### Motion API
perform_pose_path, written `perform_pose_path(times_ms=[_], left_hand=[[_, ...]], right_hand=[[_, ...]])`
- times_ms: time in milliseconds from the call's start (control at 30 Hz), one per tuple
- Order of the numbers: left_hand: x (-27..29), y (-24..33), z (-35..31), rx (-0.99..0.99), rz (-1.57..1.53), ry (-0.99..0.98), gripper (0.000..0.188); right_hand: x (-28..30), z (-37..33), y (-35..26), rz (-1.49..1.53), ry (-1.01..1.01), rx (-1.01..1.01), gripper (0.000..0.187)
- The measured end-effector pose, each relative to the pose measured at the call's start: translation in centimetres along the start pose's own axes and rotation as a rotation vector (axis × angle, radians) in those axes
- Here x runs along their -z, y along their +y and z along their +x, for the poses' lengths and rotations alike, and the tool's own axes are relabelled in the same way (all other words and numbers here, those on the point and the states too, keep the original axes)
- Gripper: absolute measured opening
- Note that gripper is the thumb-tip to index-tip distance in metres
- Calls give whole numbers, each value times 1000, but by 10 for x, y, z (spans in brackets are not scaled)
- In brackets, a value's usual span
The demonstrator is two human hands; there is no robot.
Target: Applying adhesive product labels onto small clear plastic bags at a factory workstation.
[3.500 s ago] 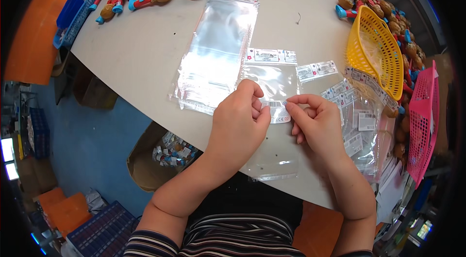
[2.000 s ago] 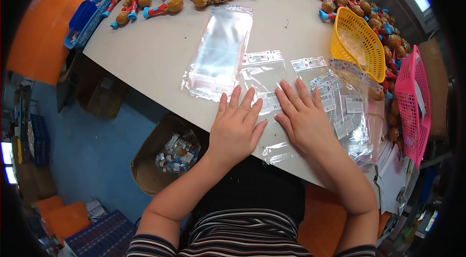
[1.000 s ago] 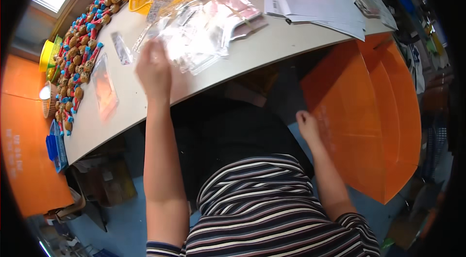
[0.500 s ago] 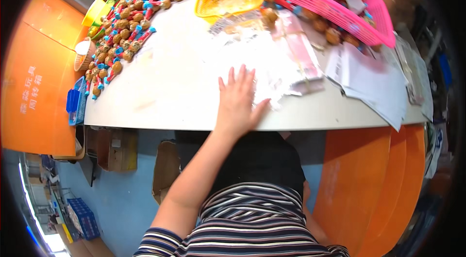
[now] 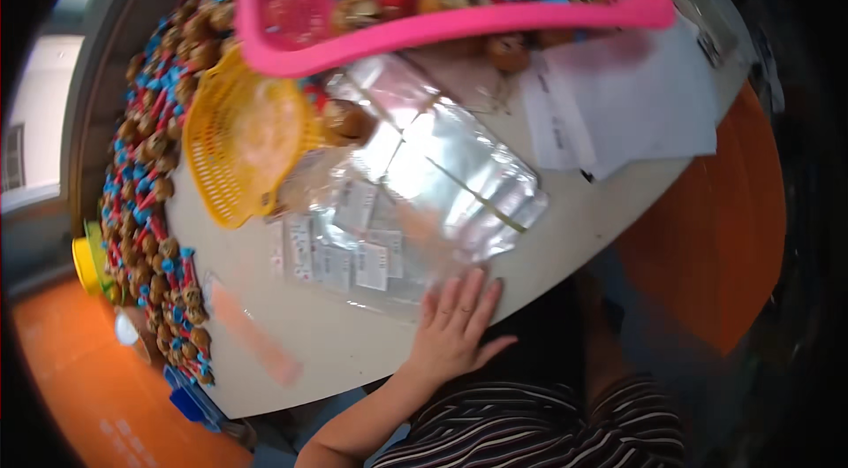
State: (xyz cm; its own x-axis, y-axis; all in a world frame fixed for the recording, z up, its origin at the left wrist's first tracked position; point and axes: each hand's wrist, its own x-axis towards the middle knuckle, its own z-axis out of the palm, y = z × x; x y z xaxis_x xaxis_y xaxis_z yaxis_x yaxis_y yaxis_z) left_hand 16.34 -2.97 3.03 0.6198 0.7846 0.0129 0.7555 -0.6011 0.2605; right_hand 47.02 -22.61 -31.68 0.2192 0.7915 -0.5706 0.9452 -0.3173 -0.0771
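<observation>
My left hand [image 5: 452, 331] lies at the table's near edge, fingers stretched out and holding nothing. Its fingertips are beside a clear plastic bag [image 5: 415, 287] with several small white labels [image 5: 371, 266] in or under it. Just beyond lies a stack of clear plastic bags [image 5: 459, 176] bound with rubber bands. One brown round toy head [image 5: 346, 121] rests at the stack's far left, next to a yellow basket [image 5: 210, 169]. My right hand does not show; only the right striped sleeve [image 5: 640, 406] appears at the lower right.
A pink basket [image 5: 371, 42] of brown-headed toys stands at the back, with white paper over it. Many red and blue toys [image 5: 150, 150] line the left side. White sheets [image 5: 627, 110] lie at the right. Blue baskets [image 5: 190, 402] and orange panels [image 5: 707, 229] flank the table [image 5: 327, 353].
The view has turned and come closer to the bags and the pink basket. My left hand stays spread near the table edge, now beside the labelled bag.
</observation>
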Motion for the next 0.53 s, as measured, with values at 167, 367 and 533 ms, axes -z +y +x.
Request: perform_pose_path(times_ms=[167, 367, 533], left_hand=[[-4, 1, 7, -18, 127, 24, 92], [3, 4, 14, 132, 172, 78, 93], [-6, 1, 12, 4, 349, 177, 85]], right_hand=[[18, -22, 44, 21, -283, -57, 30], [-79, 8, 117, 1155, -608, -123, 43], [-17, 150, 63, 589, -578, -41, 66]])
